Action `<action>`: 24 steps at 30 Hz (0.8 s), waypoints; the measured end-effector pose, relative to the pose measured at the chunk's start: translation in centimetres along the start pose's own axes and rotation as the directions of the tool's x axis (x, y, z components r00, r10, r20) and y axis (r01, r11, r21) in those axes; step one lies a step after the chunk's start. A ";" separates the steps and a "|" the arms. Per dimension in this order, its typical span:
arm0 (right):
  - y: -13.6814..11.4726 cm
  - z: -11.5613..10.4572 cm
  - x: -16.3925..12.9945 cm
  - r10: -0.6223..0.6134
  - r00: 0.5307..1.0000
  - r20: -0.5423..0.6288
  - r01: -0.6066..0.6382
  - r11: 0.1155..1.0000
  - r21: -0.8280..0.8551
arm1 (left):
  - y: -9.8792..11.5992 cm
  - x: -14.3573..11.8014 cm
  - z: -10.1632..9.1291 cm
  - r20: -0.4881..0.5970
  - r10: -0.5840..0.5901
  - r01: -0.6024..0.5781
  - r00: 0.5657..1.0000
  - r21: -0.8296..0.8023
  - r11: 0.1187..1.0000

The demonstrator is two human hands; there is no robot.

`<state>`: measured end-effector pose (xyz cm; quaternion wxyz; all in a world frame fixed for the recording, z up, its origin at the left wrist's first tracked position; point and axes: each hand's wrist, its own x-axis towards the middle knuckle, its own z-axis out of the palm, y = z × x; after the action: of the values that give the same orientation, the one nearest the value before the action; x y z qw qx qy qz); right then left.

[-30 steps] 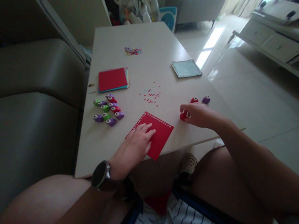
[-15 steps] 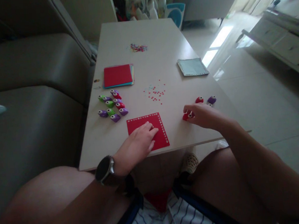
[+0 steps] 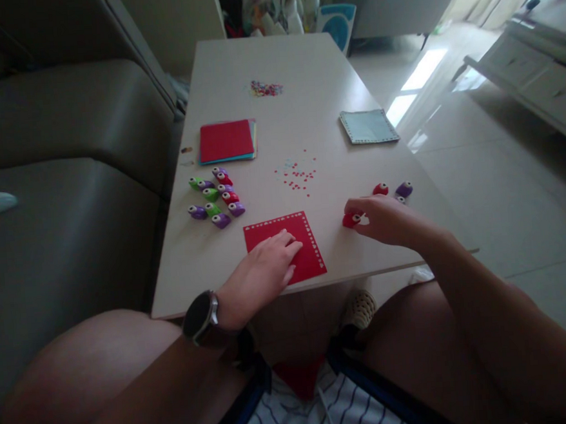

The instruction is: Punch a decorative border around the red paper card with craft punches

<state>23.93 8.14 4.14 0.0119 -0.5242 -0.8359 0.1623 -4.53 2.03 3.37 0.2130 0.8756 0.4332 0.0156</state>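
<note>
My left hand (image 3: pixel 270 264) lies flat on a red card (image 3: pixel 310 262) at the table's near edge, fingers loosely extended. Rows of small punched shapes run along the card's top and right edges. To the right, my right hand (image 3: pixel 385 221) grips a small red craft punch (image 3: pixel 350 220) between thumb and fingers, low over the tabletop. Just beyond that hand are another red craft punch (image 3: pixel 381 189) and a purple craft punch (image 3: pixel 404 189), with one more partly hidden behind the hand. Tiny red and pale blue cut-outs (image 3: pixel 297 178) are scattered beyond the card.
Several red, green and purple craft punches (image 3: pixel 220 221) cluster on the left. Behind them sits a stack of coloured cards (image 3: pixel 226 140). A pale blue card with a punched border (image 3: pixel 369 126) lies at the right edge, and a confetti pile (image 3: pixel 267 88) farther back.
My right hand has shifted slightly left with the red craft punch, towards the card. My left hand stays on the red card. The whole view has moved a little.
</note>
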 end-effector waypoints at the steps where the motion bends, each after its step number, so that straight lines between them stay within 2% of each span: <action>1: -0.3 0.0 0.1 -0.041 0.999 -0.012 0.041 0.999 0.036 | 0.1 0.0 0.0 -0.008 0.003 -0.003 1.000 -0.021 1.000; 4: -1.7 0.0 0.2 -0.133 0.990 -0.048 0.140 0.971 0.196 | 0.3 0.3 0.0 -0.071 -0.012 0.006 0.997 -0.097 0.995; 8: -4.5 0.5 -0.1 -0.228 0.966 -0.122 0.258 0.876 0.407 | 0.6 0.9 -0.2 -0.236 -0.027 -0.040 0.971 -0.273 0.961; 11: -6.3 1.1 -0.3 -0.275 0.943 -0.187 0.332 0.810 0.483 | 0.9 1.1 -0.5 -0.293 -0.036 -0.096 0.955 -0.424 0.900; 14: -7.2 1.7 -0.3 -0.298 0.920 -0.252 0.389 0.765 0.514 | 1.1 1.1 -1.0 -0.325 -0.064 -0.105 0.943 -0.476 0.873; 18: -7.2 2.2 0.0 -0.281 0.915 -0.290 0.397 0.753 0.525 | 0.3 1.0 -1.6 -0.327 -0.048 -0.084 0.944 -0.378 0.922; 21: -6.6 1.8 0.1 -0.251 0.924 -0.290 0.359 0.830 0.427 | -1.5 1.0 -2.4 -0.289 -0.070 0.016 0.955 -0.186 0.982; 24: -5.0 0.8 0.1 -0.181 0.941 -0.286 0.259 0.929 0.264 | -4.1 0.8 -3.1 -0.237 -0.129 0.128 0.963 -0.021 0.992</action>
<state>19.36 6.03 4.76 0.2169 -0.4351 -0.8471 0.2147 -7.81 5.94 4.47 0.1623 0.8369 0.5114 0.1078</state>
